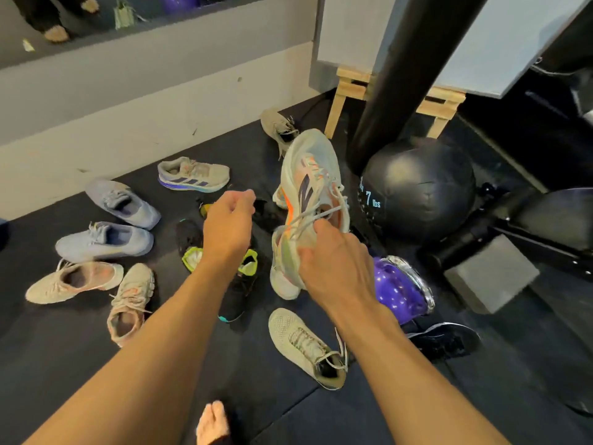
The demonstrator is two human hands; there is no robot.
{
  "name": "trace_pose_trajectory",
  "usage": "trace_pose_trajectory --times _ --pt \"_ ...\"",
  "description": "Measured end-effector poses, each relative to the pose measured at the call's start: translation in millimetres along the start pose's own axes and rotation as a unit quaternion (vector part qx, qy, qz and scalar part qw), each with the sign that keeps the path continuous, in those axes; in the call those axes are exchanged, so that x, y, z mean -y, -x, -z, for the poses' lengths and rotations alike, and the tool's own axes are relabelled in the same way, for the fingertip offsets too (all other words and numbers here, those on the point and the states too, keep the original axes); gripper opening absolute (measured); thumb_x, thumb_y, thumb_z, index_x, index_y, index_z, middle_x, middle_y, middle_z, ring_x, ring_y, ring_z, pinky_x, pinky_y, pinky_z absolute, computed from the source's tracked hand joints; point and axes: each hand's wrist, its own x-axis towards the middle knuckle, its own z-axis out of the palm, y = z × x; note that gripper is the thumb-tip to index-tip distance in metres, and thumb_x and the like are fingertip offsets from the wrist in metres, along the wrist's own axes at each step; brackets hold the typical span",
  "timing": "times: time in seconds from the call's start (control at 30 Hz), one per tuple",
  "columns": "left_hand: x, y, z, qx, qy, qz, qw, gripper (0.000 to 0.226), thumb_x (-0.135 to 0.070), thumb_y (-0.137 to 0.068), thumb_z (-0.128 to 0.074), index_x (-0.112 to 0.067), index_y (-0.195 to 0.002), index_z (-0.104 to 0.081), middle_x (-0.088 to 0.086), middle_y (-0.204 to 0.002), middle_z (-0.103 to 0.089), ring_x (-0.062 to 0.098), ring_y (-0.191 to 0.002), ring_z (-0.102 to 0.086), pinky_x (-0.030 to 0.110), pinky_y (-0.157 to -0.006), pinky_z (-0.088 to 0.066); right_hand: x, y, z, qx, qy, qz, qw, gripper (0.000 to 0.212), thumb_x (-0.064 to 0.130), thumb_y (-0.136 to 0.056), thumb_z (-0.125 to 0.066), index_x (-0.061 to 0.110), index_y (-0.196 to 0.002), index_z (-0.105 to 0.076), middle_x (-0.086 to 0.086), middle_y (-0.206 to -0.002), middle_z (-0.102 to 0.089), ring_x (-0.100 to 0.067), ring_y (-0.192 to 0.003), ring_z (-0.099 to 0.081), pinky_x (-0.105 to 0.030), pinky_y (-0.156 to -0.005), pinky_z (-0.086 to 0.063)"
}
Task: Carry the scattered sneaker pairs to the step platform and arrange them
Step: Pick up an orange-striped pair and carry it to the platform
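Along the left of the black floor mat (321, 412) lie a peach knit pair (73, 281) and a lavender pair (102, 240), still scattered. The left hand (229, 220) hovers over the black sneakers with neon lining (239, 284), fingers loosely bent and holding nothing, probably reaching for the next pickup. The right hand (333, 268) grips a white-and-orange New Balance sneaker (313, 187) by its collar, toe raised, lifted clear for carrying. The 7 lbs medicine ball (417, 187) sits beyond; no step platform is visible.

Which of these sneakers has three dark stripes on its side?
The grey sneaker with the blue-and-teal sole, alone near the wall; its side shows three navy stripes, which no other visible shoe has.
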Motion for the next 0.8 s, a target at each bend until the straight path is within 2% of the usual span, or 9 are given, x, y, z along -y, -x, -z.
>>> trace_pose_trajectory --times 0.13,0.33,0.43,0.53,0.6,0.63,0.7,0.8 --pt "5.2 -70.4 -43.9 0.061 -0.051 0.004 0.997 0.03 -0.044 -0.094 -0.045 -0.021 -0.097 -0.065 -0.004 -0.091 -0.064 0.022 -0.091 -0.06 0.048 -0.093 -0.049 -13.8 -57.4 -20.7 -0.003 0.017 -0.042 0.999 0.022 0.027 -0.09 -0.052 0.017 -0.11 -0.05 -0.012 -0.104 -0.065 -0.036 -0.094 -0.059 -0.034 -0.066 -0.028" --pt "41.8 -192.5 -121.9 0.148 -0.137 -0.022 0.979 0.045 -0.048 -0.097 -0.035 -0.013 -0.101 -0.064 0.006 -0.097 -0.065 0.028 -0.095 -0.061 0.049 -0.09 -0.049 -42.5 -149.7 -95.0 -0.043 0.011 -0.12 0.992 0.019 0.026 -0.091 -0.05 0.018 -0.109 -0.05 -0.011 -0.102 -0.065 -0.035 -0.093 -0.06 -0.034 -0.066 -0.029" --pt "74.1 -241.5 -154.8 0.164 -0.157 -0.02 0.974 0.045 -0.045 -0.098 -0.034 -0.012 -0.1 -0.064 0.006 -0.098 -0.065 0.028 -0.094 -0.061 0.049 -0.089 -0.05 -60.9 -182.5 -132.8 -0.065 0.012 -0.149 0.987 0.023 0.025 -0.089 -0.054 0.018 -0.11 -0.05 -0.01 -0.1 -0.066 -0.034 -0.091 -0.061 -0.034 -0.065 -0.028" --pt "109.0 -279.7 -179.3 0.186 -0.243 -0.037 0.951 0.033 -0.032 -0.1 -0.037 -0.011 -0.105 -0.062 0.007 -0.104 -0.064 0.028 -0.093 -0.064 0.049 -0.087 -0.052 -81.1 -205.2 -164.8 -0.077 0.012 -0.17 0.982 0.023 0.025 -0.09 -0.054 0.017 -0.111 -0.05 -0.01 -0.1 -0.066 -0.033 -0.091 -0.061 -0.033 -0.065 -0.029" --pt "134.4 -303.5 -193.9 0.217 -0.309 -0.063 0.924 0.026 -0.023 -0.099 -0.043 -0.013 -0.118 -0.058 0.01 -0.118 -0.063 0.032 -0.1 -0.063 0.048 -0.088 -0.052 -94.0 -216.6 -184.3 -0.081 0.023 -0.186 0.979 0.022 0.024 -0.09 -0.054 0.016 -0.111 -0.05 -0.011 -0.099 -0.066 -0.034 -0.089 -0.061 -0.033 -0.064 -0.029" --pt "146.2 -314.1 -200.8 0.239 -0.355 -0.083 0.9 0.029 -0.018 -0.098 -0.047 -0.015 -0.126 -0.054 0.01 -0.125 -0.059 0.034 -0.105 -0.061 0.047 -0.09 -0.051 -99.9 -221.2 -194.1 -0.084 0.027 -0.192 0.978 0.022 0.024 -0.09 -0.054 0.016 -0.111 -0.05 -0.011 -0.098 -0.066 -0.034 -0.088 -0.06 -0.033 -0.064 -0.028" --pt "167.2 -333.6 -212.5 0.285 -0.457 -0.129 0.833 0.045 -0.013 -0.094 -0.053 -0.016 -0.137 -0.042 0.014 -0.133 -0.054 0.037 -0.114 -0.055 0.047 -0.093 -0.047 -110.3 -228.9 -212.9 -0.083 0.027 -0.196 0.977 0.022 0.023 -0.09 -0.055 0.015 -0.11 -0.05 -0.01 -0.098 -0.066 -0.033 -0.088 -0.06 -0.032 -0.063 -0.028" --pt "186.7 -354.2 -224.5 0.298 -0.577 -0.149 0.746 0.062 -0.009 -0.088 -0.059 -0.021 -0.143 -0.031 0.015 -0.132 -0.05 0.04 -0.113 -0.054 0.048 -0.085 -0.045 -122.2 -235.3 -237.3 -0.078 0.026 -0.197 0.977 0.022 0.022 -0.089 -0.055 0.015 -0.11 -0.049 -0.01 -0.098 -0.065 -0.032 -0.088 -0.059 -0.033 -0.064 -0.027"
